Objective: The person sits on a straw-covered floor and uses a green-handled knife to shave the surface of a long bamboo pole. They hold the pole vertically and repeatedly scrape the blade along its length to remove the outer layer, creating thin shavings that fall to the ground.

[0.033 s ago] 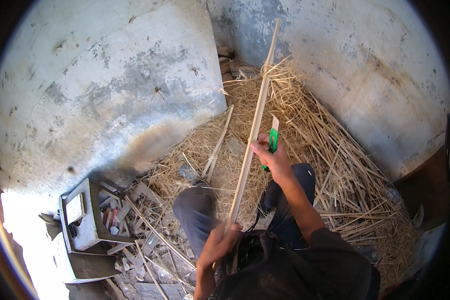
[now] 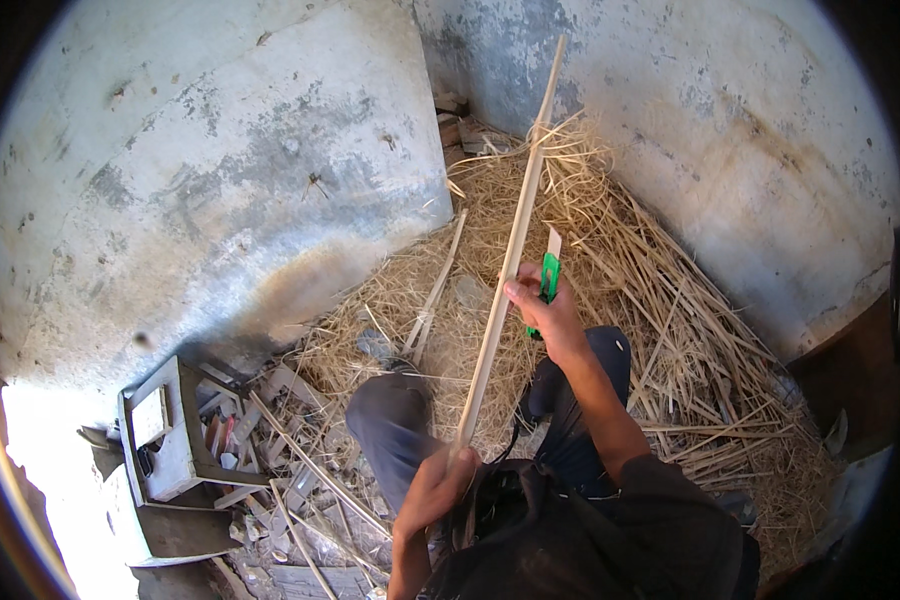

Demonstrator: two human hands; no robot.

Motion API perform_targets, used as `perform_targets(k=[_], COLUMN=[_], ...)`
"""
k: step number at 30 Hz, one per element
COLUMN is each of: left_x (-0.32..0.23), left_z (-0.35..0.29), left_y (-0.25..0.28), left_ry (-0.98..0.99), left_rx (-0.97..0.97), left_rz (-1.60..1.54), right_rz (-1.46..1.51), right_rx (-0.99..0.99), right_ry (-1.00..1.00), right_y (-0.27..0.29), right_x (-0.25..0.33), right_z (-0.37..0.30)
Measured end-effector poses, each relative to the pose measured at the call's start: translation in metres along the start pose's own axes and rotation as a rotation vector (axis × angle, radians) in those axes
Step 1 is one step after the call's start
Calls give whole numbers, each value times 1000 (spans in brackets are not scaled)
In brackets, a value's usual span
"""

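A long pale bamboo strip slants up and away in front of me, its narrow far end reaching up before the wall. My left hand is closed round its near end, by my lap. Farther up the strip, my right hand pinches it between thumb and fingers. That same hand also holds a green utility knife against the palm, its blade out and pointing away from me. The blade stands to the right of the strip, apart from it. Part of the knife's handle is hidden by my fingers.
Thin shavings and a heap of split strips cover the ground ahead and to the right. A broken grey box-like frame stands at left among rubble. Loose strips lie beside my left leg. Peeling walls enclose the corner.
The strip's far end has swung slightly to the right. My right hand and the knife have shifted a little, the knife slightly up and to the right.
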State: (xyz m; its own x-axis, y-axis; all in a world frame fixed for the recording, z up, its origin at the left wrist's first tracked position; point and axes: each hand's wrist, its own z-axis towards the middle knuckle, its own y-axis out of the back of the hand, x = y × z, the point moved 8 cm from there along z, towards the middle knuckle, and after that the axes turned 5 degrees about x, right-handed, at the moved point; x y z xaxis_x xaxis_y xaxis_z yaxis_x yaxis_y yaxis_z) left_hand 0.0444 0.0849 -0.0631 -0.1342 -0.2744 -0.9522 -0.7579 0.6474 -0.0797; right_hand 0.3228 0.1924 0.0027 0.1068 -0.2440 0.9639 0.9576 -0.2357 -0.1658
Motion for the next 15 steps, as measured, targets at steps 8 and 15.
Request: perform_targets(k=[8,15], left_x=[-26,-62], left_z=[6,17], left_y=[2,3], left_ry=[-12,-95], left_rx=[-39,-89], left_rz=[-104,-113], right_rz=[-187,-735], right_rx=[114,252], right_ry=[203,547], right_y=[-14,-51], right_x=[17,47], right_z=[-35,-76])
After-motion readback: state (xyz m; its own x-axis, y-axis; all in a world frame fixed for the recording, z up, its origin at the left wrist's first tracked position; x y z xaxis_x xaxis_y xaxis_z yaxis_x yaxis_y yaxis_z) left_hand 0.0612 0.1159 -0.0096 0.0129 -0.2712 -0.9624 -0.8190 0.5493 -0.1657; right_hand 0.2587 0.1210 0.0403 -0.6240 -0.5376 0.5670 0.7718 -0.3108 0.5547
